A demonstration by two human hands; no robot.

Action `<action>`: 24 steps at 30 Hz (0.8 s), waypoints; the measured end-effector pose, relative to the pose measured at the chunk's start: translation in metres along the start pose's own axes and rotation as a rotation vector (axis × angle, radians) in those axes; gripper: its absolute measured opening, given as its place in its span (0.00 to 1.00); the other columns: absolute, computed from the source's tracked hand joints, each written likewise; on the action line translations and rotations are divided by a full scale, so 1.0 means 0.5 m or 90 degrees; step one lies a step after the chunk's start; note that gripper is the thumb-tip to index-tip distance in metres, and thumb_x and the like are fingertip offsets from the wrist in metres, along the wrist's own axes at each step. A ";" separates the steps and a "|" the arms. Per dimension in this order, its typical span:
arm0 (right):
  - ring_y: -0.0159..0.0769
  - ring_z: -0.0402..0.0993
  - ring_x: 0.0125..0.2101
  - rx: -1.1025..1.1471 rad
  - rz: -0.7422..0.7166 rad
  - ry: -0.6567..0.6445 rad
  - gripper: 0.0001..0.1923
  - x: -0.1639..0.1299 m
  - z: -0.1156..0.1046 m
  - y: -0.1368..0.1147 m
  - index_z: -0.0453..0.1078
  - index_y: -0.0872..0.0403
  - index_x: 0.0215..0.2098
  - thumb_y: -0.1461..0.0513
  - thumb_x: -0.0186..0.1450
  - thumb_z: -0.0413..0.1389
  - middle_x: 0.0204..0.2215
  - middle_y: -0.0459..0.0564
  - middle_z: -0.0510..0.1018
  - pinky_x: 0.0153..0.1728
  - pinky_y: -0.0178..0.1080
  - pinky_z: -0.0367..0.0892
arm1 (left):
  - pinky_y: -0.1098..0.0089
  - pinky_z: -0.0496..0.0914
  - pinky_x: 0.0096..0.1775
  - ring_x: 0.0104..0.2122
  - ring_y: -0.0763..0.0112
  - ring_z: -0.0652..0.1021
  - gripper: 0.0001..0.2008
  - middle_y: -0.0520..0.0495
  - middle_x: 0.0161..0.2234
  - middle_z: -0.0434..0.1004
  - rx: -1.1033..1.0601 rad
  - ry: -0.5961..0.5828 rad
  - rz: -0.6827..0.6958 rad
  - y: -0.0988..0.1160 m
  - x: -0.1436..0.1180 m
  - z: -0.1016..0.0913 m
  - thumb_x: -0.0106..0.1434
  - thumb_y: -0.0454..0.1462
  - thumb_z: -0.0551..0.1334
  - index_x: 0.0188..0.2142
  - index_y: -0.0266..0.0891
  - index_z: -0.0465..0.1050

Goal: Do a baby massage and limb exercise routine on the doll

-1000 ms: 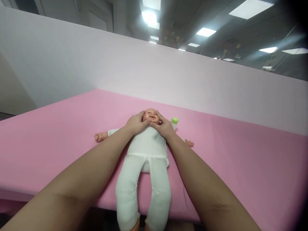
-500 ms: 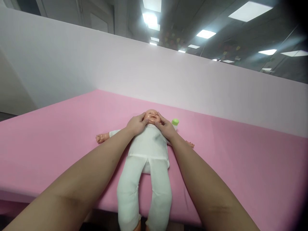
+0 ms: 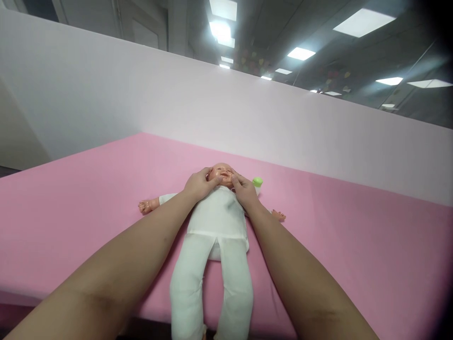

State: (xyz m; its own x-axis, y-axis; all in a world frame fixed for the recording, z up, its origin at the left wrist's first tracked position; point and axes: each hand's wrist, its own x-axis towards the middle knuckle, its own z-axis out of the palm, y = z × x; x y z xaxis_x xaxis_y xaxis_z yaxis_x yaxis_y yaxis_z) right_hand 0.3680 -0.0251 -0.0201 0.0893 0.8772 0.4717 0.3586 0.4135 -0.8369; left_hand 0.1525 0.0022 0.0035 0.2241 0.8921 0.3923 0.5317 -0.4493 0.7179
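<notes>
One pink tabletop [image 3: 354, 236], one doll [image 3: 217, 215] (face up), two hands [image 3: 198, 185] clasped around its head [image 3: 222, 171].

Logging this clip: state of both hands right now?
Left hand: open, cupped against one side of the doll's head.
Right hand: open, cupped against the other side.

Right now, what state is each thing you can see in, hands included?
Doll: lying face up, arms spread, dressed in white.
Left hand: cupped against one side of the doll's head.
Right hand: against the opposite side.
Green-topped container: partly hidden; top on, contents unclear.
Pink cover: spread, mostly smooth.
Ceiling lights: on.
</notes>
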 end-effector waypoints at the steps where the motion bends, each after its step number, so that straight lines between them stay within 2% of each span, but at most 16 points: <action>1: 0.47 0.75 0.59 -0.023 0.005 0.023 0.25 -0.002 0.001 -0.004 0.76 0.44 0.61 0.44 0.72 0.57 0.62 0.45 0.77 0.62 0.50 0.70 | 0.60 0.74 0.49 0.51 0.53 0.81 0.38 0.43 0.56 0.82 0.010 0.004 0.000 0.002 -0.001 0.000 0.63 0.64 0.61 0.62 0.43 0.73; 5: 0.47 0.81 0.51 -0.115 0.025 0.099 0.22 -0.007 0.005 -0.015 0.81 0.47 0.54 0.44 0.70 0.58 0.50 0.49 0.85 0.57 0.49 0.73 | 0.59 0.74 0.48 0.52 0.52 0.80 0.33 0.41 0.54 0.82 0.055 0.036 0.034 0.012 -0.003 0.003 0.65 0.61 0.62 0.58 0.41 0.75; 8: 0.47 0.82 0.48 -0.139 0.034 0.098 0.21 -0.008 0.005 -0.021 0.82 0.47 0.50 0.44 0.70 0.58 0.45 0.49 0.86 0.54 0.49 0.74 | 0.60 0.74 0.47 0.52 0.51 0.79 0.32 0.40 0.51 0.82 0.085 0.068 0.049 0.018 -0.006 0.002 0.64 0.60 0.63 0.55 0.40 0.78; 12: 0.46 0.82 0.48 -0.116 0.064 0.054 0.25 -0.012 0.001 -0.029 0.80 0.46 0.54 0.42 0.67 0.61 0.46 0.49 0.86 0.53 0.48 0.75 | 0.62 0.74 0.45 0.49 0.53 0.81 0.33 0.42 0.49 0.83 0.060 0.066 0.036 0.022 -0.014 -0.004 0.60 0.62 0.65 0.54 0.43 0.79; 17: 0.49 0.81 0.49 -0.054 0.109 0.006 0.37 -0.019 -0.006 -0.033 0.77 0.46 0.59 0.42 0.56 0.71 0.48 0.50 0.85 0.53 0.49 0.76 | 0.64 0.74 0.44 0.43 0.57 0.83 0.30 0.47 0.45 0.86 -0.003 0.023 0.003 0.028 -0.019 -0.014 0.57 0.61 0.69 0.50 0.46 0.82; 24: 0.49 0.82 0.46 -0.046 0.123 0.027 0.41 -0.013 -0.003 -0.025 0.76 0.48 0.60 0.43 0.52 0.74 0.47 0.51 0.85 0.52 0.50 0.77 | 0.64 0.75 0.43 0.43 0.55 0.83 0.30 0.49 0.44 0.86 -0.019 0.000 -0.014 0.027 -0.017 -0.015 0.55 0.59 0.71 0.51 0.48 0.83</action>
State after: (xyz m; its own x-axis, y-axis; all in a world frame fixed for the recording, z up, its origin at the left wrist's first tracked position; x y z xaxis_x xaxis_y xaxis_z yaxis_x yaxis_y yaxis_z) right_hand 0.3642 -0.0362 -0.0124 0.2013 0.9269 0.3167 0.3962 0.2187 -0.8918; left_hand 0.1517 -0.0116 0.0140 0.2129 0.9015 0.3768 0.5123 -0.4313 0.7426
